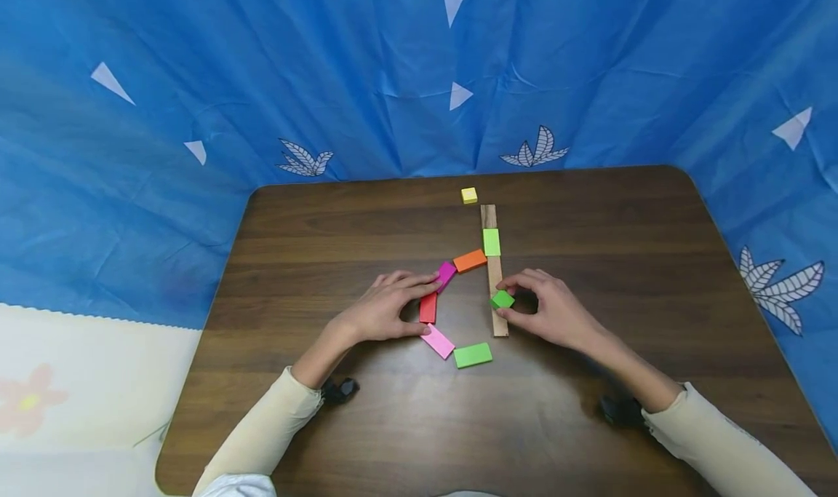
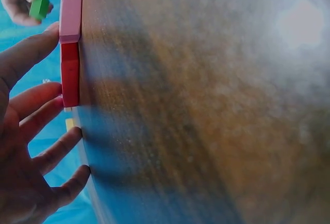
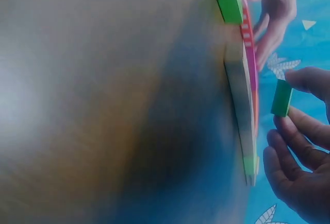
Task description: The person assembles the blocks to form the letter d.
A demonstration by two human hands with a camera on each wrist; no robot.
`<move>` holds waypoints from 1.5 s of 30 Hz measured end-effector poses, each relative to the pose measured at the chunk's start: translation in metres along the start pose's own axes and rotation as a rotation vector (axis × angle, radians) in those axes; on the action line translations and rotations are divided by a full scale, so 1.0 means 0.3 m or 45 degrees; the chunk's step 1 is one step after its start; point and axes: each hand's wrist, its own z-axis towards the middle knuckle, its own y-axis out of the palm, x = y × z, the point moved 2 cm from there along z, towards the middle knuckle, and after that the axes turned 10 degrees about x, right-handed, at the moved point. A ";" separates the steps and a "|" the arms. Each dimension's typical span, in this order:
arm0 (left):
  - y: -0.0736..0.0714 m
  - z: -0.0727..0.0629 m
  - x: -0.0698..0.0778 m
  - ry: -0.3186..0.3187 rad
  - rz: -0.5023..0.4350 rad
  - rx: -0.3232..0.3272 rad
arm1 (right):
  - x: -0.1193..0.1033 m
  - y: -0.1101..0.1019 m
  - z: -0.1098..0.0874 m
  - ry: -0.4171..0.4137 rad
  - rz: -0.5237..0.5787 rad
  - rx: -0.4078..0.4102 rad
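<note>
My right hand (image 1: 553, 311) pinches a small green block (image 1: 503, 300) between thumb and fingers, over a wooden strip (image 1: 500, 326); the right wrist view shows this block (image 3: 281, 98) raised off the table. With fingers spread, my left hand (image 1: 386, 308) rests along a curved row of flat blocks. Its thumb touches the pink block (image 1: 438, 342) and a fingertip the magenta block (image 1: 446, 276). Between these two lies a red block (image 1: 428, 308). An orange block (image 1: 470, 261) joins the curve to the strip. A green flat block (image 1: 473, 355) ends the curve at the near side.
A light green block (image 1: 492, 242) sits in line with the wood, below another wooden piece (image 1: 488, 215). Farther back is a small yellow block (image 1: 469, 195). The brown table (image 1: 622, 228) meets a blue curtain (image 1: 406, 68) behind and on both sides.
</note>
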 end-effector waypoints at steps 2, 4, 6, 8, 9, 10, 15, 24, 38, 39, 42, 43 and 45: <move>-0.001 -0.002 0.000 -0.005 0.001 -0.003 | -0.013 0.006 -0.036 -0.012 -0.017 0.008; -0.001 -0.003 -0.001 -0.004 0.002 0.001 | -0.026 0.012 -0.069 -0.029 -0.036 0.016; -0.001 -0.004 -0.002 -0.007 0.002 0.004 | -0.037 0.021 -0.100 -0.050 -0.061 0.022; -0.001 -0.004 -0.003 -0.007 0.002 0.007 | -0.047 0.029 -0.126 -0.066 -0.092 0.026; -0.001 -0.004 -0.004 -0.006 0.000 0.007 | -0.052 0.033 -0.137 -0.076 -0.108 0.026; -0.001 -0.003 -0.004 -0.008 0.000 0.005 | -0.056 0.036 -0.147 -0.085 -0.127 0.027; -0.003 -0.002 -0.010 -0.014 0.008 -0.010 | -0.073 0.048 -0.178 -0.120 -0.198 0.025; -0.003 0.005 -0.006 -0.028 0.015 -0.031 | -0.089 0.076 -0.191 -0.048 -0.294 -0.049; -0.006 0.004 -0.003 -0.025 0.001 -0.013 | -0.073 0.078 -0.213 -0.035 -0.210 -0.035; -0.006 0.004 -0.004 -0.025 -0.001 -0.013 | -0.073 0.079 -0.212 -0.036 -0.205 -0.033; -0.004 0.006 -0.004 -0.017 -0.003 -0.010 | -0.073 0.080 -0.210 -0.042 -0.196 -0.027; -0.004 0.006 -0.004 -0.016 -0.002 -0.008 | -0.073 0.080 -0.209 -0.044 -0.195 -0.025; -0.003 0.008 -0.006 -0.013 0.007 -0.004 | -0.071 0.081 -0.208 -0.045 -0.191 -0.026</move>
